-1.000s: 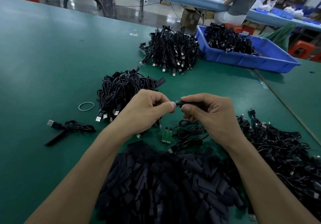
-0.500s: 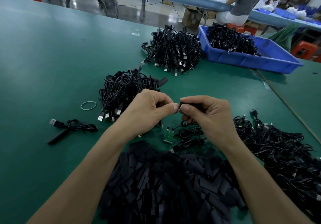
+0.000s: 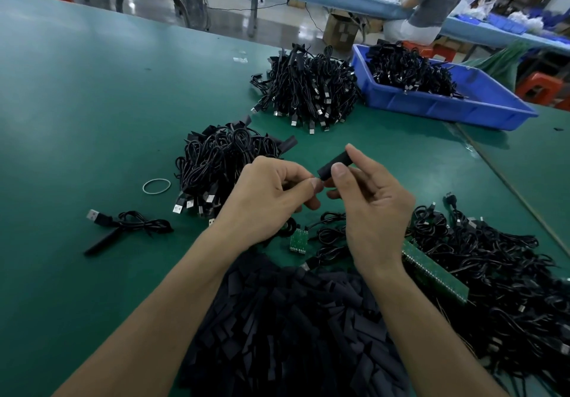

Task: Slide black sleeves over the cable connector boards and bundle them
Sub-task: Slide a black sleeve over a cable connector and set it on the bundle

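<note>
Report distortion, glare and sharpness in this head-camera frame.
Head view: the wide-angle lens bows the green table edges and stretches the forearms. The floor beyond carries bright glare. The left hand, right hand and pinched black sleeve are sharp. The sleeve pile sinks into dark, low-contrast shadow.

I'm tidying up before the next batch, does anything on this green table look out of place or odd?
Nothing looks spilled or damaged. One sleeved cable lies alone at the left, apart from the heaps, near a loose rubber band. A bare green board lies unsleeved at the centre.
</note>
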`<state>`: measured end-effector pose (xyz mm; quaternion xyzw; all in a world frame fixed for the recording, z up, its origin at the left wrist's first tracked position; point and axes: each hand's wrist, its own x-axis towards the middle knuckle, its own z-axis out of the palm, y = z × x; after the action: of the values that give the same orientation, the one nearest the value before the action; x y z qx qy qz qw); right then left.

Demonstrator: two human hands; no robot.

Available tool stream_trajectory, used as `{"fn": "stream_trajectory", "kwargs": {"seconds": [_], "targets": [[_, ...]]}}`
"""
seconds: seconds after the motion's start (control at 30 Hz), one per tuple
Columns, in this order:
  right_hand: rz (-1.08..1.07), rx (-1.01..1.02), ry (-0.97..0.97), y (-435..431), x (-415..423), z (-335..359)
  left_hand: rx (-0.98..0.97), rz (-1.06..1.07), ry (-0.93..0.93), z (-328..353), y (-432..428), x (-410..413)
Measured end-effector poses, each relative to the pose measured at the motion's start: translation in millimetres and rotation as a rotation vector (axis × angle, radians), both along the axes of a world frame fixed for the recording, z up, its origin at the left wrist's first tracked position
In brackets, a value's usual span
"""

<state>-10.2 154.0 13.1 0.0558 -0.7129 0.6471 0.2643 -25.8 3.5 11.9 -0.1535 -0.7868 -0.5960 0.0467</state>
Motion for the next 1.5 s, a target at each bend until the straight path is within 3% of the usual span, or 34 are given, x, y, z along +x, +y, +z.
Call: {"fn": "stream_trajectory", "kwargs": {"seconds": [0.4,0.63,0.87,0.93,1.0,1.13,1.23,1.37,1.5], "targets": [[0.071,-0.025,-0.018,1.1,-1.5,10.6,0.000,-0.009,0.043,4.2,3.4,2.6],[0.143,-0.392,-0.106,5.9,-10.2,28.3,-0.272,-0.138,-0.134,2.6,-16.2,-3.9],[0.157,-0.465,-0.111,7.7,-17.5,35.9,-0.203,-0.109,-0.063,7.4,-13.7,-2.9],[0.163,-0.360,-0.148,10.3,-19.4,34.4,-0.143,-0.048,-0.084,9.3,-17.7,-4.5],[0.151,-0.131,-0.228,14.4,-20.1,28.8,-0.035,0.106,-0.077,10.1,-23.8,-8.8],[0.272,0.614,-0.385,23.5,-17.7,8.3,0.030,0.517,0.113,4.5,-36.0,-17.7],[0.473,1.030,-0.458,23.3,-14.7,-5.9,0.013,0.651,0.099,-5.2,-41.2,-21.8],[0.506,1.314,-0.454,17.9,-14.2,-20.6,0.117,0.659,0.075,-7.6,-40.7,-22.2],[0.450,1.341,-0.370,19.0,-14.5,-28.4,0.177,0.621,0.086,-3.5,-37.7,-21.3]]}}
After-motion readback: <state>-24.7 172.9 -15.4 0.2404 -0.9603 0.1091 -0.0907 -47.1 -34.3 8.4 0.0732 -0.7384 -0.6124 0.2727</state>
